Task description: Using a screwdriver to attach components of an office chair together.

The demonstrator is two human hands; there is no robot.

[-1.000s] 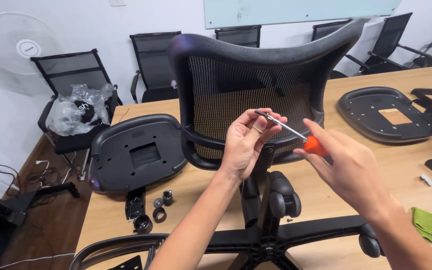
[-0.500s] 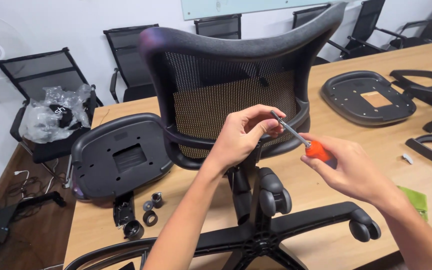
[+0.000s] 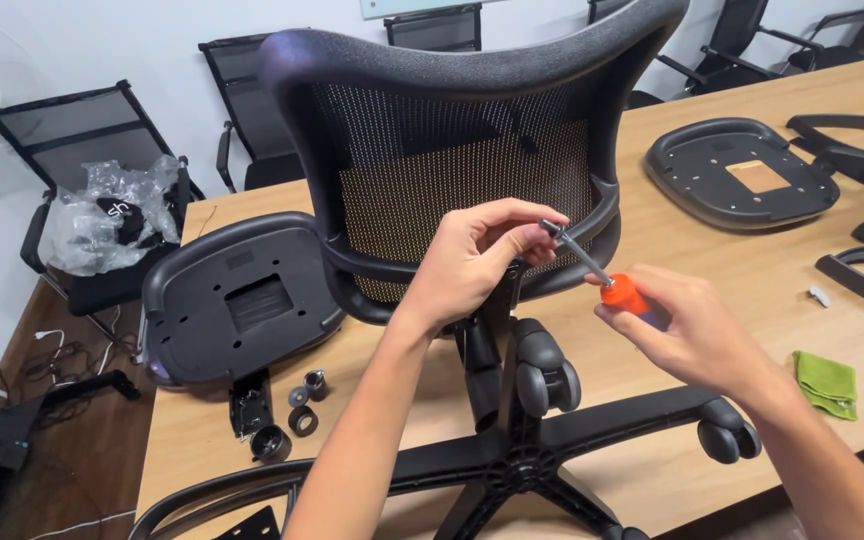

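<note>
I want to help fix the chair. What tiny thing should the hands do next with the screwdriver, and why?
Probably bring the tip down to the chair back. The right hand holds the orange-handled screwdriver in the air, the left hand pinches its metal tip, and it touches no part of the chair yet.

Bright, even indoor light, seemingly from overhead. Soft shadows only, under the seat pan [image 3: 237, 300] on the wooden table [image 3: 652, 250]. Mild glare off the crumpled plastic bag [image 3: 112, 215]. Pretty sharp overall, slight wide-angle bending near edges.
</note>
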